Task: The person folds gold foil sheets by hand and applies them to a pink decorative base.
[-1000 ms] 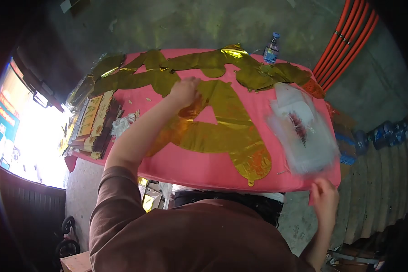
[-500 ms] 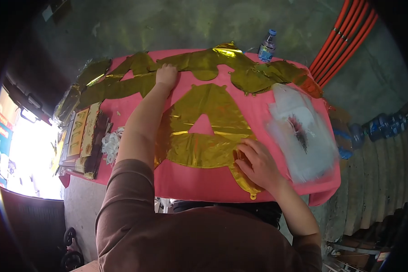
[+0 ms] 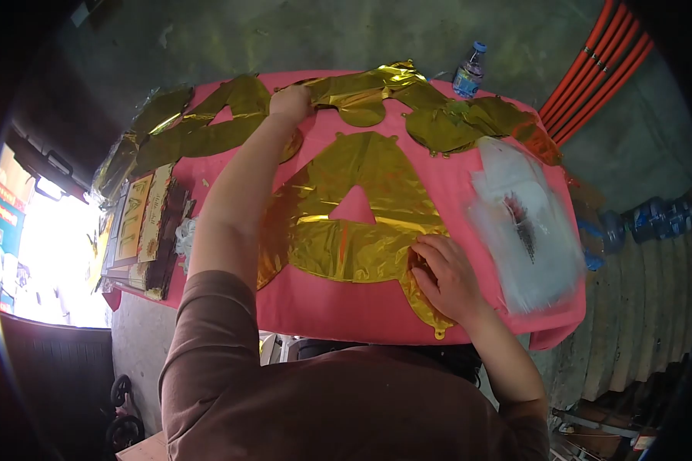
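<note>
The gold foil A-shape (image 3: 354,250) lies flat mid-table on the pink cloth (image 3: 331,311), its near right leg creased under the right hand (image 3: 447,278). That hand has stayed there, fingers curled loosely over the foil; whether they pinch it I can't tell. The left hand (image 3: 291,104) has moved a little farther out, onto the far gold foil row (image 3: 361,100); its fingertips are hidden, so its grip is unclear. So both hands are working foil at once, near and far. Clear plastic bags (image 3: 527,246) lie to the right, boxes (image 3: 142,230) to the left, and a bottle (image 3: 468,73) stands at the far right.
</note>
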`<state>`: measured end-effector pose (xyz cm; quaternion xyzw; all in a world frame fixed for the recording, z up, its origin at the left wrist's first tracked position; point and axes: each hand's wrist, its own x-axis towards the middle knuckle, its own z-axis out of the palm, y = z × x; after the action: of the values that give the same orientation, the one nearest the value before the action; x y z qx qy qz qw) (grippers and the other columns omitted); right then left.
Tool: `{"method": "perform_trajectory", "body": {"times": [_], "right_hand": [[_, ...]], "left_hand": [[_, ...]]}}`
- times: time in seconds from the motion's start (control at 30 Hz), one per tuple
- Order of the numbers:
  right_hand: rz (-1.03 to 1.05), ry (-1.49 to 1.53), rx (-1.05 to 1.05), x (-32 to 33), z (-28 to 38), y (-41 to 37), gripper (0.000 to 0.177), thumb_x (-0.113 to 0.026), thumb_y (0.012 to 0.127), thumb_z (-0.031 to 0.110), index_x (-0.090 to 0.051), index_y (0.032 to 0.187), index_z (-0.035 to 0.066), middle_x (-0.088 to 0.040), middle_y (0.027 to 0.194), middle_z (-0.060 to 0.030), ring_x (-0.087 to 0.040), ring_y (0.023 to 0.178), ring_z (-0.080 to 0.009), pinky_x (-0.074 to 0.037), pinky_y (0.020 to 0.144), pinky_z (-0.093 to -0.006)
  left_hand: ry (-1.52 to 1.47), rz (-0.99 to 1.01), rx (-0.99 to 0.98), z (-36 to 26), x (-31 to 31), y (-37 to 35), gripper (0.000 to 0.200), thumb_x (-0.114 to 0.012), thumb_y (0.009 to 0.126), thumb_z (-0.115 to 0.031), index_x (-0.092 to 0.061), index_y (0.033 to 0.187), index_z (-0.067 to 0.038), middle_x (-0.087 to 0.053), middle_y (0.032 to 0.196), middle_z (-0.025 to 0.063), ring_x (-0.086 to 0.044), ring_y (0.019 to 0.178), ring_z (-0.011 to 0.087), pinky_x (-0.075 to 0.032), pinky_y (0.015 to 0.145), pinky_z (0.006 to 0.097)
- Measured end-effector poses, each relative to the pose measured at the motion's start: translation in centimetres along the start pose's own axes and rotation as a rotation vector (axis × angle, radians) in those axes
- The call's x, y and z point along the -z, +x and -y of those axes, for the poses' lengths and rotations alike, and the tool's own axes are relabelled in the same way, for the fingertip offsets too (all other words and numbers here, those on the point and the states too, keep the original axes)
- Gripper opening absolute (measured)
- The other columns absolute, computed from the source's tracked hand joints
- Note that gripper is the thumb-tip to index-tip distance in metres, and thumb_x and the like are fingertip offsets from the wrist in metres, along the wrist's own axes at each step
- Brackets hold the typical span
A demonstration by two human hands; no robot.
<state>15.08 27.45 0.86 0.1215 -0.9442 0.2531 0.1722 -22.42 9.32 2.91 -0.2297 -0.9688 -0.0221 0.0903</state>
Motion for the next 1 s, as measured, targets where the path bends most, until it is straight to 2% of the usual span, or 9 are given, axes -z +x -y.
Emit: {"method": "perform_trajectory", "body": {"times": [0.23, 0.3, 0.4, 0.53, 0.6, 0.73, 0.8, 0.93, 1.0], "right_hand": [[0.015, 0.0, 0.007, 0.1, 0.1, 0.1, 0.03, -0.063, 0.076, 0.008, -0.056, 0.104, 0.0, -0.055, 0.11, -0.0148, -0.051, 0.105, -0.0333, -0.041, 0.09, -0.0402], [0.006, 0.001, 0.008, 0.0, 0.0, 0.0, 0.03, -0.063, 0.076, 0.008, -0.056, 0.104, 0.0, -0.055, 0.11, -0.0147, -0.051, 0.105, -0.0332, -0.042, 0.09, -0.0401], [-0.003, 0.004, 0.013, 0.0, -0.1, 0.1, 0.03, -0.063, 0.076, 0.008, -0.057, 0.104, 0.001, -0.055, 0.11, -0.0145, -0.052, 0.105, -0.033, -0.042, 0.09, -0.0399], [-0.012, 0.011, 0.016, 0.0, -0.1, 0.0, 0.029, -0.062, 0.077, 0.008, -0.057, 0.104, 0.001, -0.055, 0.11, -0.0142, -0.052, 0.104, -0.0327, -0.042, 0.089, -0.0398], [-0.011, 0.014, 0.017, 0.0, -0.1, -0.2, 0.029, -0.062, 0.077, 0.008, -0.056, 0.104, 0.0, -0.055, 0.109, -0.0142, -0.052, 0.104, -0.0327, -0.042, 0.089, -0.0397], [-0.017, 0.025, 0.036, -0.2, -0.3, -0.1, 0.028, -0.062, 0.077, 0.008, -0.056, 0.103, 0.0, -0.055, 0.109, -0.0141, -0.052, 0.103, -0.0326, -0.042, 0.089, -0.0397], [-0.025, 0.025, 0.043, 0.0, -0.4, 0.0, 0.028, -0.062, 0.077, 0.008, -0.056, 0.103, 0.0, -0.055, 0.108, -0.014, -0.052, 0.102, -0.0327, -0.042, 0.089, -0.0397], [-0.037, 0.021, 0.045, -0.3, -0.5, -0.2, 0.028, -0.062, 0.077, 0.008, -0.055, 0.103, 0.001, -0.055, 0.107, -0.0137, -0.053, 0.101, -0.0325, -0.043, 0.088, -0.0395], [-0.035, 0.021, 0.065, -0.2, -0.6, -0.2, 0.028, -0.062, 0.077, 0.008, -0.055, 0.103, 0.001, -0.055, 0.107, -0.0136, -0.053, 0.101, -0.0323, -0.043, 0.087, -0.0394]], "left_hand": [[-0.166, 0.059, -0.177, 1.7, 2.2, 2.4, 0.025, -0.063, 0.078, -0.028, -0.066, 0.093, -0.008, -0.065, 0.1, 0.0141, -0.062, 0.092, 0.0328, -0.05, 0.077, 0.0423], [-0.321, -0.271, -0.128, 0.0, 4.1, 1.4, 0.023, -0.058, 0.084, -0.027, -0.065, 0.096, -0.009, -0.066, 0.09, 0.0139, -0.062, 0.087, 0.0331, -0.05, 0.075, 0.0427], [-0.285, -0.386, -0.276, -2.3, 5.4, 0.5, 0.022, -0.055, 0.086, -0.027, -0.064, 0.098, -0.01, -0.066, 0.09, 0.0136, -0.062, 0.085, 0.0336, -0.05, 0.074, 0.0427], [-0.256, -0.313, -0.347, -5.6, 8.3, -0.2, 0.023, -0.055, 0.086, -0.026, -0.063, 0.101, -0.011, -0.066, 0.089, 0.0133, -0.062, 0.083, 0.0343, -0.05, 0.073, 0.0433], [-0.629, -0.458, -0.222, -7.8, 10.8, -1.6, 0.021, -0.055, 0.085, -0.024, -0.062, 0.099, -0.01, -0.065, 0.085, 0.014, -0.062, 0.08, 0.0337, -0.051, 0.07, 0.0432], [-0.291, -0.211, -0.345, -9.8, 9.6, 0.8, 0.023, -0.047, 0.088, -0.025, -0.064, 0.093, -0.01, -0.066, 0.088, 0.0119, -0.064, 0.083, 0.0321, -0.051, 0.073, 0.0422], [-0.603, -0.659, -0.257, -10.7, 11.4, 1.2, 0.018, -0.053, 0.084, -0.021, -0.066, 0.086, -0.009, -0.067, 0.082, 0.0104, -0.066, 0.077, 0.0289, -0.053, 0.068, 0.04], [-0.526, -0.694, -0.355, -12.6, 14.3, -2.7, 0.028, -0.058, 0.082, -0.026, -0.062, 0.088, 0.001, -0.062, 0.088, 0.0251, -0.058, 0.083, 0.044, -0.049, 0.073, 0.0473], [-0.559, -0.72, -0.311, -12.6, 15.1, -0.7, 0.028, -0.058, 0.082, -0.027, -0.062, 0.088, 0.001, -0.062, 0.086, 0.0244, -0.059, 0.083, 0.0431, -0.049, 0.073, 0.047]]}}
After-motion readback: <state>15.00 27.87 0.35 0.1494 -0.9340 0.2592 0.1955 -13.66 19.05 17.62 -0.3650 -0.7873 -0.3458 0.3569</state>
